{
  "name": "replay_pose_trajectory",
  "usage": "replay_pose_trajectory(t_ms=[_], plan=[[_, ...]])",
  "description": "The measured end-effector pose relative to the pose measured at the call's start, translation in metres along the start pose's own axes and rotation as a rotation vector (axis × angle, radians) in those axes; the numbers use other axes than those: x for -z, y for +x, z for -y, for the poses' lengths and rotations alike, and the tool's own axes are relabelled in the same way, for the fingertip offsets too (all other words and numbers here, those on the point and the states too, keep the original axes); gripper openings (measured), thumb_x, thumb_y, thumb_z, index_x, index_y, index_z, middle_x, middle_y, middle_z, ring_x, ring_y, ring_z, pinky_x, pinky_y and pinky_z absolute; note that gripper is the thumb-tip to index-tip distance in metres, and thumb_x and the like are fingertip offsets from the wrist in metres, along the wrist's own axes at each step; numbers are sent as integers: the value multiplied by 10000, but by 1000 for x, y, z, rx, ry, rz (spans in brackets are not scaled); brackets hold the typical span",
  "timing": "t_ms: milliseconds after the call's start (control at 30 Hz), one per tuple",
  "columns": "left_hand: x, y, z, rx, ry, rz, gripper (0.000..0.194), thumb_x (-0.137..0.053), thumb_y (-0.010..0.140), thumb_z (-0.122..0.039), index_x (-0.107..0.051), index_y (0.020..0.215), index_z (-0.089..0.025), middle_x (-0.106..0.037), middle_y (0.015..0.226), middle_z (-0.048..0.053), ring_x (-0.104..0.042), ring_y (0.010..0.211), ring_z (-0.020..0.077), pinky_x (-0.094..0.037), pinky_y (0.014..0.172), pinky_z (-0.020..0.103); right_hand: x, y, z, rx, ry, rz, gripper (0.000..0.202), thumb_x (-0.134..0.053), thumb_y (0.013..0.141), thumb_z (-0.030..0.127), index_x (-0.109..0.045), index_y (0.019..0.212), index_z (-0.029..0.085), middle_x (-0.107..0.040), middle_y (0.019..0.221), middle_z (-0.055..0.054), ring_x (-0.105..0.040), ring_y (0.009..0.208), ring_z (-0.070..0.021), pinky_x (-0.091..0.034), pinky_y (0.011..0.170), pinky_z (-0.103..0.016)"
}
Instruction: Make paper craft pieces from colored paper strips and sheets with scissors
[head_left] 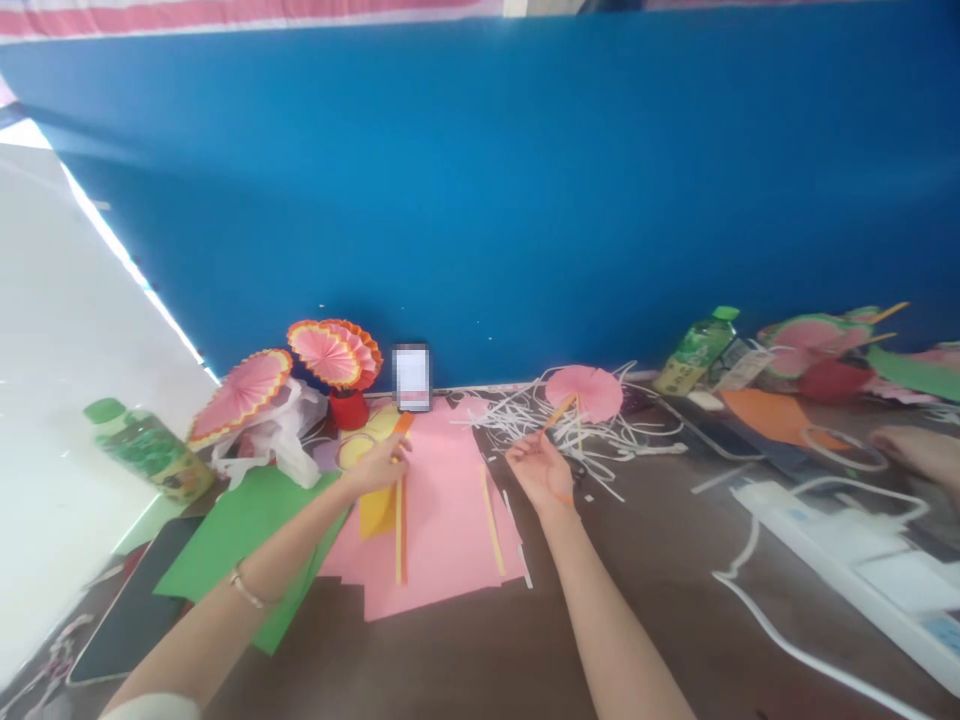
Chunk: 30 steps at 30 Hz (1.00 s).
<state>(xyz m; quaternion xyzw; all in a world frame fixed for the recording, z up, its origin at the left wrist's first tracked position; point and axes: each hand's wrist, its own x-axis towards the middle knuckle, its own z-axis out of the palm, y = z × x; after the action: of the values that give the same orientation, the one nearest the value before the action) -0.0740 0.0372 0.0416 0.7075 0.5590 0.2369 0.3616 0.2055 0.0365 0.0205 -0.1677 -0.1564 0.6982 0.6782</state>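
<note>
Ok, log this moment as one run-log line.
left hand: pinching orange strip over pink paper | right hand: holding pink paper fan by its stick | nearby: green paper, white scraps

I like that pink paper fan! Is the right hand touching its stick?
Touching. The head view shows the right hand with its fingers closed around the orange stick of the pink paper fan.

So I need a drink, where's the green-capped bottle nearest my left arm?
In the head view, the bottle lies tilted at the far left, beside the green paper.
</note>
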Motion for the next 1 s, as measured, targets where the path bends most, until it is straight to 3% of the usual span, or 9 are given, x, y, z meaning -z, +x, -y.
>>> replay_pose_trajectory(t_ms=[100,200,267,433,533,700,833,1000], plan=[[16,-22,17,149,-30,106,241,-444,717,-293,-578,884,-181,-615,732,13,-575,575,134,-429,498,221,0,2,-5,-53,-1,21,177,-640,702,150,-554,818,253,-458,604,66,-458,536,-72,-431,501,-220],[14,-26,18,85,129,0,247,-472,713,-365,-616,745,-167,-637,773,46,-597,719,176,-435,605,240,-3,1,-11,-122,-48,42,246,-662,678,136,-571,873,257,-484,616,72,-467,543,-66,-430,502,-207],[4,-22,10,65,234,-91,272,-545,672,-419,-619,773,-178,-642,790,48,-595,735,187,-425,633,251,-5,-1,-14,-143,-107,62,274,-684,657,145,-580,887,252,-506,622,75,-469,541,-62,-430,505,-201],[-34,-11,-17,-69,311,-57,337,-616,633,-433,-602,867,-191,-630,843,54,-592,751,198,-419,631,263,-11,-6,-17,-133,-313,106,218,-732,611,203,-612,793,212,-509,566,73,-472,520,-59,-421,514,-203],[-51,-4,-20,-127,263,-60,245,-634,626,-366,-609,760,-162,-612,843,67,-582,746,195,-430,655,281,-14,-7,-21,-90,-554,108,191,-755,575,279,-620,668,181,-531,534,53,-490,511,-72,-421,526,-225],[-57,3,-7,-170,-77,-119,129,-552,714,-271,-588,700,-147,-616,738,43,-574,711,156,-440,668,270,-31,-16,-27,-20,-880,116,161,-751,557,297,-665,603,169,-613,555,10,-547,544,-108,-434,579,-251],[-58,-4,-2,-21,-462,-199,219,-546,734,-334,-615,790,-134,-645,770,53,-580,688,146,-443,624,252,-54,-29,-29,3,-1330,271,160,-680,626,333,-709,664,181,-694,714,-47,-622,703,-200,-470,676,-317],[-63,-18,-4,44,-663,-274,280,-530,745,-313,-629,945,-142,-659,872,60,-570,677,130,-438,610,242,-65,-37,-36,68,-1439,330,228,-617,675,357,-724,786,189,-709,823,-77,-641,785,-247,-482,705,-354]])
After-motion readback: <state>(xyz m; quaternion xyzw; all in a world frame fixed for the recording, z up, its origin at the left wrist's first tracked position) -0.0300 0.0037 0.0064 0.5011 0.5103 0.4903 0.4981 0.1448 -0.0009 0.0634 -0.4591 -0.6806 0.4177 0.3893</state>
